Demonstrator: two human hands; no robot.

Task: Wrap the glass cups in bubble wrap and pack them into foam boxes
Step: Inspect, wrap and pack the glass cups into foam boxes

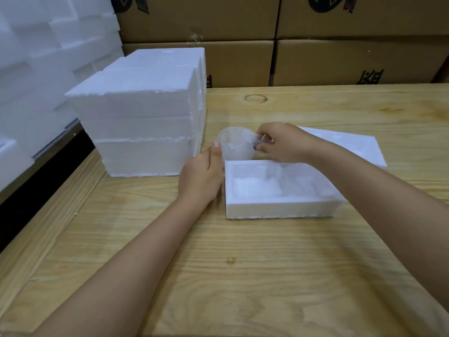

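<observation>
In the middle of the frame a glass cup (237, 147), covered in cloudy bubble wrap, sits between both hands just past the far left corner of an open foam box (279, 210). The cup is tilted so its mouth shows; whether it touches the table (218, 276) cannot be told. The left grip (201, 176) holds the cup's left side, fingers curled behind it and the thumb lying up along the wrap. The right grip (284, 143) is clenched on the cup's right side, thumb and fingertips pinching the wrap there. The open foam box lies on the table right of centre, showing 2 moulded recesses; what is in them is too pale to make out. A flat foam lid (352, 147) lies behind it toward the right, partly hidden by the right forearm. In the left of the frame stands a stack of closed foam boxes (145, 113), with more foam pieces (36, 57) piled in the upper left. Brown cardboard cartons (340, 62) fill the top of the frame behind the table.
</observation>
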